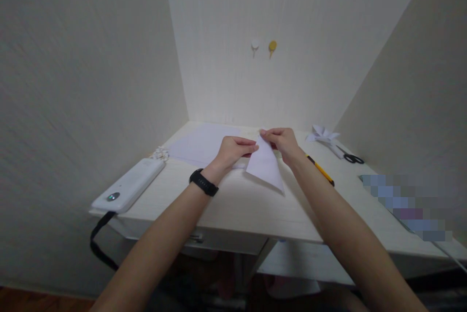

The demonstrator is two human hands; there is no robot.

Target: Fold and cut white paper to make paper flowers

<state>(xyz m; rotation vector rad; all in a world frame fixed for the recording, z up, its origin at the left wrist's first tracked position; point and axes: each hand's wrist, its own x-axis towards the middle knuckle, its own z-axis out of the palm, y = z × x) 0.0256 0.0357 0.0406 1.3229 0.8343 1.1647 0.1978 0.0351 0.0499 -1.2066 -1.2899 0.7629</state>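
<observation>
Both hands hold one piece of white paper (265,166) above the desk; it is tapered, narrow at the top and wider toward me. My left hand (235,150), with a black watch on its wrist, pinches the paper's left edge between thumb and fingers. At the narrow far end, my right hand (282,141) grips the paper between thumb and fingers. Just right of my right wrist lies a yellow and black utility knife (321,171). Flat white sheets (200,141) rest on the desk beyond my left hand.
A white device with a black strap (131,185) lies at the desk's left edge, beside a white cord (160,153). Toward the right are a folded paper pinwheel (321,134), black scissors (353,158) and a blurred-out flat device (401,205). Walls enclose three sides.
</observation>
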